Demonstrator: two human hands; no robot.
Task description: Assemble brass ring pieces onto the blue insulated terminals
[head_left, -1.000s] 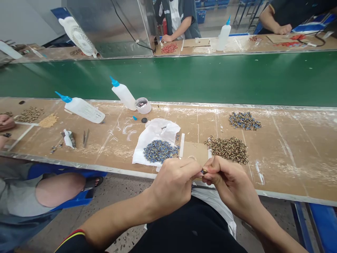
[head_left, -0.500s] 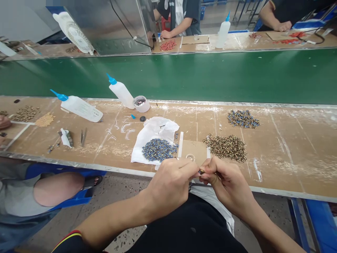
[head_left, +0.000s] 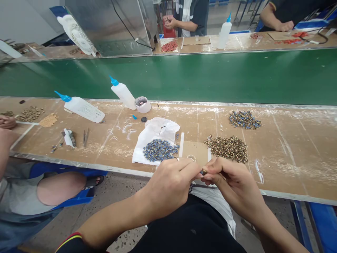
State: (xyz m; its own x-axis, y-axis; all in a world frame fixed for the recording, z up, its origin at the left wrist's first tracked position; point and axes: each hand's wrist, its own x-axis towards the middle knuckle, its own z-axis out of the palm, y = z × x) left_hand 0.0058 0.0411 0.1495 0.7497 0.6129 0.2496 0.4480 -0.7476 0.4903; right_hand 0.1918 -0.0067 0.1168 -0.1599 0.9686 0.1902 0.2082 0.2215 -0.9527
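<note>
My left hand (head_left: 172, 182) and my right hand (head_left: 229, 181) meet over the table's front edge. Both pinch one small blue-and-gold part (head_left: 203, 172) between their fingertips; much of it is hidden. Beyond my left hand, a pile of small blue parts (head_left: 159, 150) rests on a white cloth (head_left: 164, 126). Past my right hand lies a heap of small brass-coloured parts (head_left: 229, 148). Farther back is a smaller pile of blue-and-gold parts (head_left: 244, 119). A cardboard piece (head_left: 197, 149) with a small clear ring on it sits just behind my fingers.
Two white squeeze bottles with blue tips (head_left: 85, 109) (head_left: 123, 95) lean or lie to the left, near a round tub (head_left: 142, 104). Tweezers (head_left: 86, 137) lie on the table. A green conveyor belt (head_left: 184, 77) runs behind. Co-workers sit at the left and across.
My hands stay together at the small part, with slight finger movement. The co-worker across has raised their hands from the table. More of the left neighbour's arm shows.
</note>
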